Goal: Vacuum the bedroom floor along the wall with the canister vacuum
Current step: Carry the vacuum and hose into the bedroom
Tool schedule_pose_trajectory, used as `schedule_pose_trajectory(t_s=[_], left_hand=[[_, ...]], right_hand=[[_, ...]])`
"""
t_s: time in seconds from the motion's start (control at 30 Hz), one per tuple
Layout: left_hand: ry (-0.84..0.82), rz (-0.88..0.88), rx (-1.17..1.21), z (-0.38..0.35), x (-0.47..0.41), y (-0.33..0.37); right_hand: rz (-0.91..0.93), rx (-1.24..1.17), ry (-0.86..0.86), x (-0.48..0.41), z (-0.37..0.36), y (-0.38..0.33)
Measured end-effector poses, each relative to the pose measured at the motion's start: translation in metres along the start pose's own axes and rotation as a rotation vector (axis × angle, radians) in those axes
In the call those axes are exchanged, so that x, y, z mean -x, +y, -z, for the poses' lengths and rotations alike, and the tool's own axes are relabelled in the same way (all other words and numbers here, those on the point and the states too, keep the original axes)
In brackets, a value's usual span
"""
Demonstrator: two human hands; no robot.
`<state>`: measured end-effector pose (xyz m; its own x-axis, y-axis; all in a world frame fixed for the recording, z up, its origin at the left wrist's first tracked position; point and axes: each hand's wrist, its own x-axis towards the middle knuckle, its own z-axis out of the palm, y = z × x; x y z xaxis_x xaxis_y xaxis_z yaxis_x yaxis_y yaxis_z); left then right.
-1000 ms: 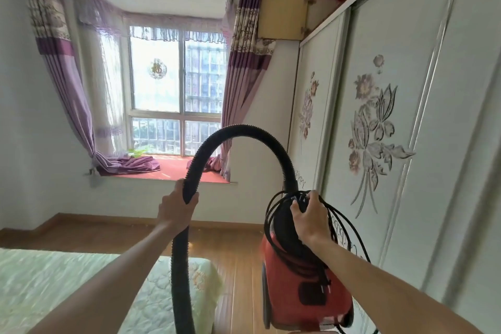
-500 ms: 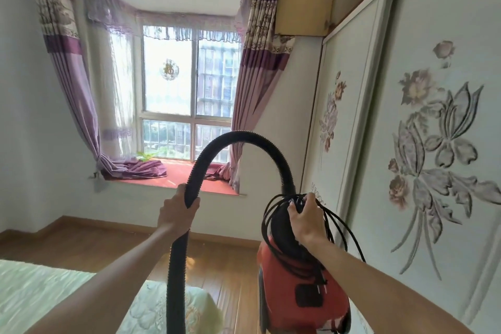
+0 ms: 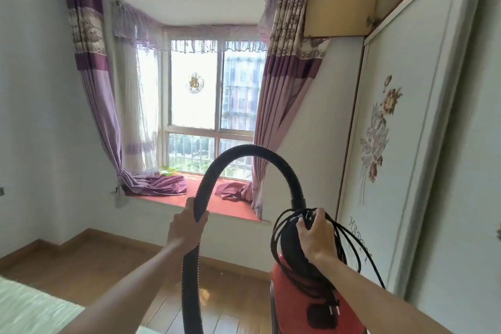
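Note:
The red canister vacuum (image 3: pixel 292 304) hangs in the air at lower right, carried upright. My right hand (image 3: pixel 314 238) grips its black top handle, with the loose black power cord (image 3: pixel 349 241) looped around the hand. A black ribbed hose (image 3: pixel 244 150) arches from the canister's top over to the left and runs down out of the frame's bottom. My left hand (image 3: pixel 187 228) is closed around the hose where it comes down. The hose's nozzle end is out of view.
A white sliding wardrobe (image 3: pixel 406 157) with flower patterns fills the right side. A bay window with a red sill (image 3: pixel 233 205) and purple curtains (image 3: pixel 95 95) lies ahead. A bed corner (image 3: pixel 29 306) sits at lower left. Wooden floor (image 3: pixel 89 260) runs along the far wall.
The view has moved forward toward the window and turned left, so the wardrobe has slid to the right edge. Both hands keep the same grips on the hose and the vacuum.

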<state>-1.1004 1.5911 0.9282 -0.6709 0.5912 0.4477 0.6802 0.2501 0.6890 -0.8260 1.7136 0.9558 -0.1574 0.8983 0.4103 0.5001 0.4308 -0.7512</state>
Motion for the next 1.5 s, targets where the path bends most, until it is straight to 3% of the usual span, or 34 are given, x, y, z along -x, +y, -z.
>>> schedule_pose_trajectory(t_s=[0.33, 0.7, 1.03, 1.5], left_hand=[[-0.02, -0.001, -0.06, -0.08, -0.117, -0.019], [0.035, 0.015, -0.01, -0.162, -0.292, -0.056], [0.047, 0.065, -0.098, -0.188, -0.382, -0.094], [0.213, 0.248, -0.282, -0.196, -0.528, -0.165]], right_hand=[[-0.061, -0.027, -0.022, -0.111, -0.08, 0.03], [0.04, 0.051, -0.016, -0.265, -0.176, 0.033], [0.071, 0.048, -0.083, -0.367, -0.255, 0.028], [0.188, -0.07, -0.327, -0.52, -0.464, -0.002]])
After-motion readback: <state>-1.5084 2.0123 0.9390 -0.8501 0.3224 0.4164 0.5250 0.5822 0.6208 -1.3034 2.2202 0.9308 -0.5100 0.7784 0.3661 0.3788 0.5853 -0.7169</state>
